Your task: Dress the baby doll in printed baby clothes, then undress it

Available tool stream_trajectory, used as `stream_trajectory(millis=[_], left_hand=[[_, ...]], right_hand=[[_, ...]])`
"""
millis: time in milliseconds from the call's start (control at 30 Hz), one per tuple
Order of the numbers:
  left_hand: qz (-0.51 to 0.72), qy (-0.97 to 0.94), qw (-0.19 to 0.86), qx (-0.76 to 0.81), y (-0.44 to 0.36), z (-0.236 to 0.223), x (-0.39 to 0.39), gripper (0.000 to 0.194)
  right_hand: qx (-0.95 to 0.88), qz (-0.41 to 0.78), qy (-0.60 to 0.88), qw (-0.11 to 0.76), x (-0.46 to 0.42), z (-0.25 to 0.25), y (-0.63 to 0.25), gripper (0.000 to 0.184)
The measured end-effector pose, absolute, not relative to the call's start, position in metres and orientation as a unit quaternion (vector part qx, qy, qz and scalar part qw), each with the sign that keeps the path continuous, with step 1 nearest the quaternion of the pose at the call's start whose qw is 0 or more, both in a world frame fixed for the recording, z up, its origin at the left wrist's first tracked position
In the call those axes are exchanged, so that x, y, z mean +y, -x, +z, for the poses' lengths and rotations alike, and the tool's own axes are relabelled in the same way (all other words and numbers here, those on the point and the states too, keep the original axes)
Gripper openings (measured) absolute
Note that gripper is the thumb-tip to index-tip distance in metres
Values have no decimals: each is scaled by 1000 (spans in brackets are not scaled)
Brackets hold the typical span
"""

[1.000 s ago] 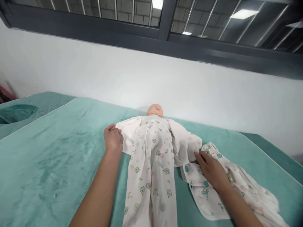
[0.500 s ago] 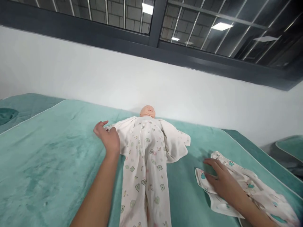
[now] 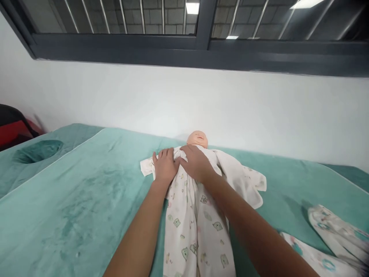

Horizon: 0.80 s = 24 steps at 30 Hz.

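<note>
A baby doll (image 3: 197, 139) lies on its back, head towards the wall, in a white long-legged baby garment (image 3: 187, 215) printed with green bears. Its white side flap (image 3: 240, 175) is spread out to the right, and a sleeve cuff (image 3: 146, 167) shows at the left. My left hand (image 3: 165, 165) rests on the upper chest, fingers bent over the cloth. Beside it my right hand (image 3: 197, 161) has its fingers curled on the cloth below the doll's neck. The hands meet near the thumbs, with bunched fabric between them. The fingertips are partly hidden.
Other printed baby clothes (image 3: 340, 238) lie at the lower right on the green padded mat (image 3: 72, 200). A round hollow (image 3: 39, 151) is in the mat at the left. Behind stand a white wall (image 3: 129, 100) and a dark window frame (image 3: 115, 48). A red and black object (image 3: 14, 129) is at the far left.
My right hand has left the clothes at the right and come onto the doll's chest. My left hand has moved inward from the left sleeve. The view has levelled and turned left.
</note>
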<state>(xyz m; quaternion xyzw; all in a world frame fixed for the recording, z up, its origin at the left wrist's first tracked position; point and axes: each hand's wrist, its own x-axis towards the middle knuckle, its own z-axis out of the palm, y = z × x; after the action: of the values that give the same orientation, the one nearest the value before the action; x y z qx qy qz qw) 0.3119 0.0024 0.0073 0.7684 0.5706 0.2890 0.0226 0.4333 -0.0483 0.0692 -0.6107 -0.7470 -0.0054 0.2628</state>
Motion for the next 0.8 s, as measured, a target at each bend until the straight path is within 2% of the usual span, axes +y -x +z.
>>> stream_trajectory(millis=[133,333,467,600,800], left_hand=[[261,-767,20,586,-310,14,13,31],[273,-697,83,657,-289,17,27,26],[279,-701,94,649,-285,18,30,24],[250,-711,110,649,-286,19,30,27],[225,-718,104,651,-286,21,30,30]], right_hand=[[-762,-7,630,150,-11,68,-435,29],[-779,1,618,104,-2,66,-444,30],[-809,22,582,75,3,68,-447,32],[-835,53,547,1,19,74,-437,33],[-846,98,514,-102,42,84,-417,25]])
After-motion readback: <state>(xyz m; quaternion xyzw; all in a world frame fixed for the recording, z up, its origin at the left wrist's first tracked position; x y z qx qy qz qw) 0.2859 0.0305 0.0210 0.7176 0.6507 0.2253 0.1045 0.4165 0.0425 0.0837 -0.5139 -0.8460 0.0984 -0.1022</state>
